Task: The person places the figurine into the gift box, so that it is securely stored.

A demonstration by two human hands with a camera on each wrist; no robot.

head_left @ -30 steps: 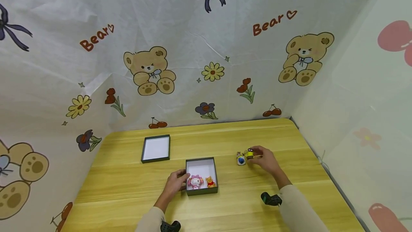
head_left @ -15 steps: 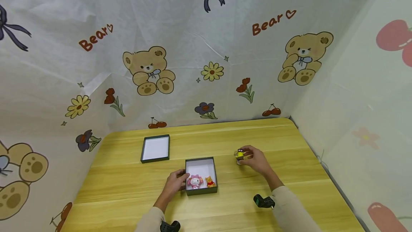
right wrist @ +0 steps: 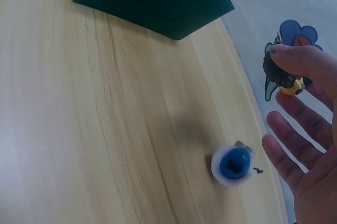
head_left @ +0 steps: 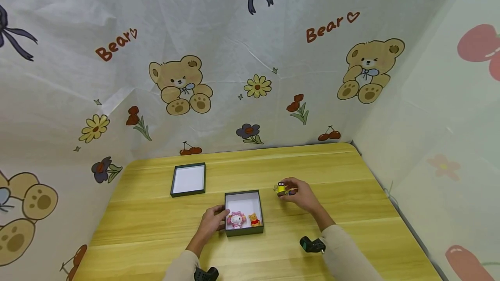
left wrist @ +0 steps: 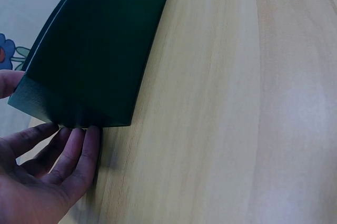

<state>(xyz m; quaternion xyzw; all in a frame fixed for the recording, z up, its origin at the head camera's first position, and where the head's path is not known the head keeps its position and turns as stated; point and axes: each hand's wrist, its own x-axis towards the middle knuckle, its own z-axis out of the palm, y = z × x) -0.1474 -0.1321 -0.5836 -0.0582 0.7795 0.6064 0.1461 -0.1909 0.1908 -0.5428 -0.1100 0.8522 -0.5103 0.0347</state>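
My left hand [head_left: 212,221] holds the left side of an open dark green box [head_left: 245,231], thumb at the rim and fingertips against the outer wall [left wrist: 76,113]. Inside the box, a pink and white toy figure [head_left: 236,219] and a yellow bear figure in a red shirt [head_left: 254,220] rest near the front. Between thumb and index finger, my right hand [head_left: 304,196] pinches a small yellow figure keychain [head_left: 280,189], raised above the table right of the box; its dark underside [right wrist: 278,71] faces the right wrist camera. Below that hand, a white and blue figure [right wrist: 233,164] stands on the table.
Behind the box to the left lies a shallow box lid [head_left: 189,179] with a white inside and dark rim. The wood-grain table [head_left: 148,229] meets a cloth backdrop printed with bears [head_left: 181,86] at the back. Another pale wall stands on the right.
My right hand has moved left with the yellow figure keychain, passing over the white and blue figure toward the box. My left hand and the box have stayed put.
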